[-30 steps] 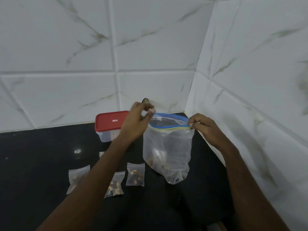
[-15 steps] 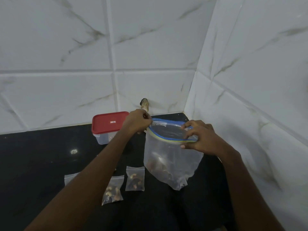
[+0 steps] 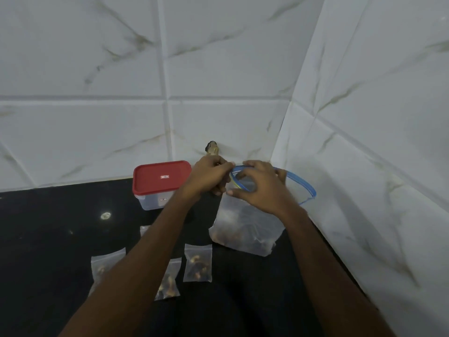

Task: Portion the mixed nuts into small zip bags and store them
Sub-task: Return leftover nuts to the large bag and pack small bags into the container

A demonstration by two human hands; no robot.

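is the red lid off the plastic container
No, the red lid sits flat and closed on top of the clear container at the back of the black counter.

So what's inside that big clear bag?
Brown nuts lie at the bottom of the bag. The right hand covers its upper part, hiding anything there.

We count one large clear plastic zip bag with a blue seal [image 3: 245,229]. We count three small clear plastic zip bags of nuts: the left one [image 3: 105,263], the middle one [image 3: 171,280] and the right one [image 3: 197,262]. A clear corner [image 3: 145,230] beside the forearm may be a fourth; we cannot tell. We count one clear plastic box with a red lid [image 3: 161,178], and two hands: left hand [image 3: 209,177] and right hand [image 3: 261,190].
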